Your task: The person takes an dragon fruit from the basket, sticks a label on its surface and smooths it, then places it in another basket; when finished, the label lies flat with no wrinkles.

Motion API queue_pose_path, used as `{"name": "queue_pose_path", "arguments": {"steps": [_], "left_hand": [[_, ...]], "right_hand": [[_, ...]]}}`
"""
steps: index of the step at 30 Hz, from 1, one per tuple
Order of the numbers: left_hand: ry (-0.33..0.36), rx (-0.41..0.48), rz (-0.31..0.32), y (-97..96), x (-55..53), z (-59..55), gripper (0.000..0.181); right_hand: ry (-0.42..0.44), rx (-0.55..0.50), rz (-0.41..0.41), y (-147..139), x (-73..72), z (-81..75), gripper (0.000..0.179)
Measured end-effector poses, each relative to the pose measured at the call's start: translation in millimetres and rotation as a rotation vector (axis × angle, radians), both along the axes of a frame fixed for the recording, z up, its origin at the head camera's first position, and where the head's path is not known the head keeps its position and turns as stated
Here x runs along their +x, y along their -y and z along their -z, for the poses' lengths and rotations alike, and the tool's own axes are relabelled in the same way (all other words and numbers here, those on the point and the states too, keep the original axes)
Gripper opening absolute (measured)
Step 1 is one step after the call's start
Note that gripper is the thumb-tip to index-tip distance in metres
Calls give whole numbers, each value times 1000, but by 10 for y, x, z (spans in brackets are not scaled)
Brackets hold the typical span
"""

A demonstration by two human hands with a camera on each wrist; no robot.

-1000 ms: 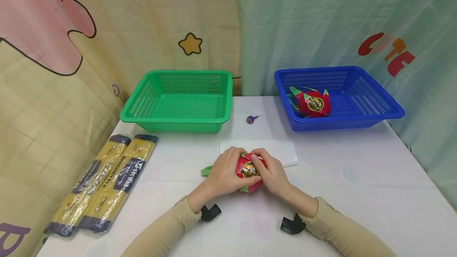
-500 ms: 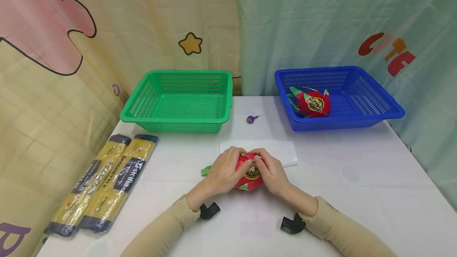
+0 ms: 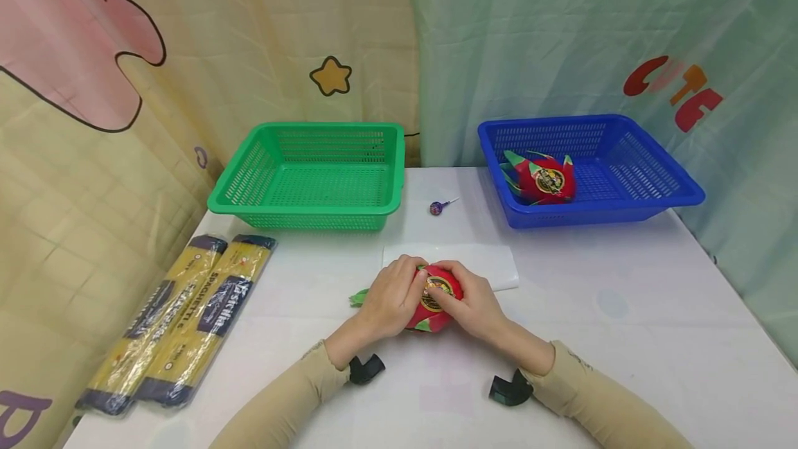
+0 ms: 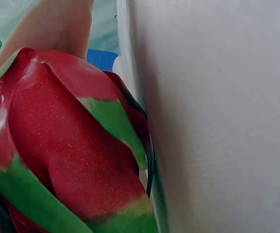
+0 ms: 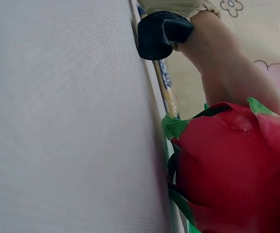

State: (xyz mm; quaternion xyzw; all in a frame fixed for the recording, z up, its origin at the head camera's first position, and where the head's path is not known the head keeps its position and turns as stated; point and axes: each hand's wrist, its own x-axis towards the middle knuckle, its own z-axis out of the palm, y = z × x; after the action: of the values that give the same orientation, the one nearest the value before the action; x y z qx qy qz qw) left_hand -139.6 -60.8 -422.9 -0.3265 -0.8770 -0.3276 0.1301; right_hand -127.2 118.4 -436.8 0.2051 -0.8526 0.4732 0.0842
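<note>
Both hands cup a red dragon fruit (image 3: 430, 312) low over the middle of the white table. Around its left side curls my left hand (image 3: 388, 302); green leaf tips stick out beyond it. My right hand (image 3: 479, 305) grips the other side, its thumb lying across a round black-and-gold sticker (image 3: 438, 285). In the left wrist view, the dragon fruit (image 4: 77, 141) shows smooth red skin and green-tipped scales, with part of the right hand (image 4: 60, 29) behind. The right wrist view shows the fruit's red side and, above it, the left forearm (image 5: 222, 58).
A green basket (image 3: 305, 212) stands at the back left. The blue basket (image 3: 598, 212) at the back right contains another dragon fruit (image 3: 542, 182). Between them lies a lollipop (image 3: 436, 208). A white sheet (image 3: 499, 265) is behind the hands. Two spaghetti packs (image 3: 215, 317) lie at left.
The left thumb has drawn back from the fruit's front toward its upper left. The right thumb now reaches across the sticker, and the fruit has turned slightly between the hands.
</note>
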Motion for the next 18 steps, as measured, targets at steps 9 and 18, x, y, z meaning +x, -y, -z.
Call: {"name": "queue_pose_path", "arguments": {"steps": [9, 18], "left_hand": [[30, 87, -56, -17, 3, 38, 28], [106, 130, -105, -51, 43, 16, 26]], "right_hand": [[-113, 20, -25, -8, -13, 4, 25], [-105, 34, -33, -22, 2, -1, 24]]}}
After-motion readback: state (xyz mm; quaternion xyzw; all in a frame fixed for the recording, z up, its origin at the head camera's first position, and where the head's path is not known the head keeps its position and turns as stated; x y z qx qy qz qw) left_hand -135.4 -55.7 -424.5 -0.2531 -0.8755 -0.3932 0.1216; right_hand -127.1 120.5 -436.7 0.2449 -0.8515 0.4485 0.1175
